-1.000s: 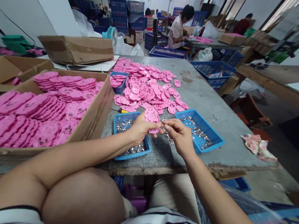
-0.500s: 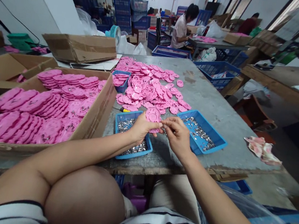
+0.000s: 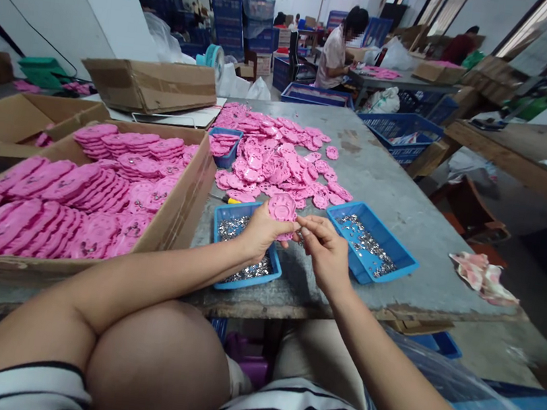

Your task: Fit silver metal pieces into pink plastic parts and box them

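My left hand point(image 3: 261, 231) is closed around a pink plastic piece point(image 3: 282, 207) with a scalloped edge and a round recess, held above the left blue tray point(image 3: 246, 286). At that piece's right edge, my right hand point(image 3: 325, 248) pinches with thumb and forefinger. Whatever lies between those fingertips is too small to make out. Small shiny metal parts point(image 3: 251, 271) fill much of the left tray. The right blue tray point(image 3: 398, 263), just beyond my right hand, holds more of them. A heap of similar pink pieces point(image 3: 273, 165) lies past my hands.
On the left, a cardboard box point(image 3: 189, 201) holds rows of pink pieces. A small blue basket point(image 3: 229, 156) and a yellow-handled tool point(image 3: 232, 200) are by the heap. A crumpled cloth point(image 3: 484, 277) lies on the table's right side. A person point(image 3: 336, 53) works at another table behind.
Both hands keep nearly the same hold on the pink piece, with only slight finger movement at its right edge. The whole view has shifted a little.
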`<state>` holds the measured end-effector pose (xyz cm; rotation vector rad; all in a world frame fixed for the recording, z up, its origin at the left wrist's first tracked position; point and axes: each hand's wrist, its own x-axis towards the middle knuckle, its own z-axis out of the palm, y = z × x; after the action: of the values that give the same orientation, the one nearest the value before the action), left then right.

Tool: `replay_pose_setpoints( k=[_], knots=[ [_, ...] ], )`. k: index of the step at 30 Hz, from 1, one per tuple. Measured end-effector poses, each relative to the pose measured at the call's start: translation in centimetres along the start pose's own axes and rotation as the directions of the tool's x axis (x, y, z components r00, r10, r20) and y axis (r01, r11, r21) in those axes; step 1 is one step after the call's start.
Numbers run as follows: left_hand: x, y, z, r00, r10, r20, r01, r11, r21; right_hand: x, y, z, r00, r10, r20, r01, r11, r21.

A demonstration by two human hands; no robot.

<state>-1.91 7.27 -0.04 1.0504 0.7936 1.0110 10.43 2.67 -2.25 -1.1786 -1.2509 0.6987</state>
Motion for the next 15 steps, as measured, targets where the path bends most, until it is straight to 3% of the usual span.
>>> replay_pose_setpoints(
  k=[8,15],
  knots=[
    [-0.01,0.02,-0.08,1.000,0.001,0.004,-0.001,1.000,0.006,-0.22,-0.01,0.32,0.992,0.126,-0.011,-0.124,0.986,0.112],
    [0.05,-0.30,-0.22,1.000,0.031,0.004,-0.031,1.000,0.000,-0.46,-0.29,0.45,0.995,0.096,-0.015,-0.094,0.991,0.099]
  ],
)
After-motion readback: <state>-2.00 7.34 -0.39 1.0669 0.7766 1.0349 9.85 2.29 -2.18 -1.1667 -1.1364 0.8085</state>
